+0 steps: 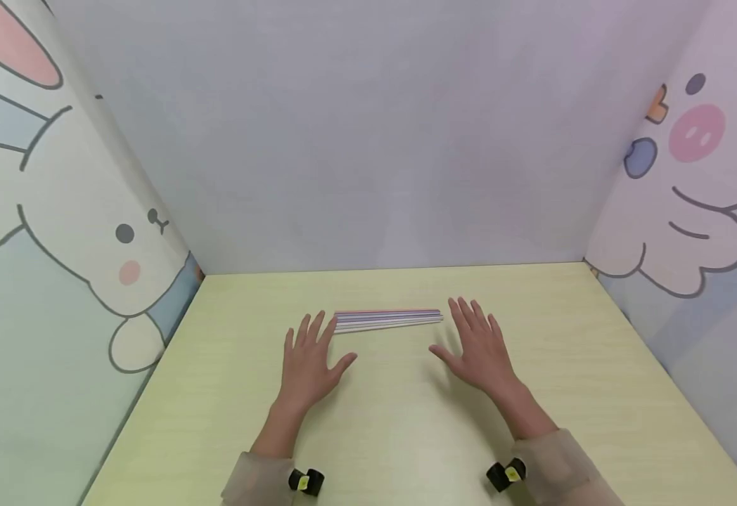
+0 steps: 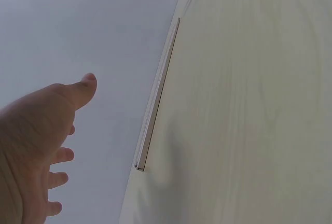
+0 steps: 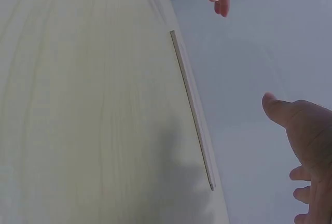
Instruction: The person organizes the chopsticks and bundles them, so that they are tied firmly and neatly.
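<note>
Near sticks [image 1: 389, 320], left hand [image 1: 308, 369], right hand [image 1: 482, 355]; outspread

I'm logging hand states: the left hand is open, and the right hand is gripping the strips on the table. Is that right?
Not quite: the right hand is also open and grips nothing, as the head view shows. The left hand is open, and the strips do lie on the table.
</note>
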